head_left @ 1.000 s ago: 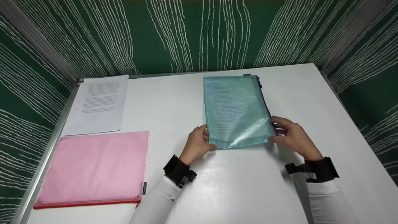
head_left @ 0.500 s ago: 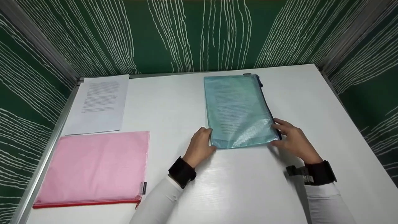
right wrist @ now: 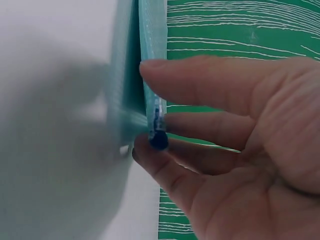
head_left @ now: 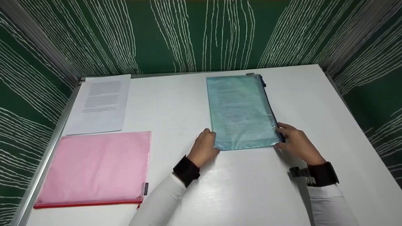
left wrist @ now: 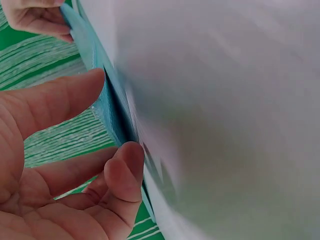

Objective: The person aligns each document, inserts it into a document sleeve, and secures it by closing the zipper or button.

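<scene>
A translucent teal zipper pouch, with a printed sheet showing through it, lies on the white table with its dark blue zipper along the right side. My left hand holds its near left corner, thumb at the near edge and fingers at the left side. At the near right corner, my right hand has its thumb on the near edge and its fingers around the zipper end. Close up in the right wrist view, the blue zipper end sits between thumb and fingers. The left wrist view shows the left thumb against the pouch edge.
A pink zipper pouch with a red zipper lies at the left front. Behind it are printed white sheets. Green walls with white wavy lines border the white table at the back and sides.
The teal pouch's near edge has shifted slightly right and flattened toward the table. Both hands have moved slightly with its corners. The pink pouch and the sheets stay put.
</scene>
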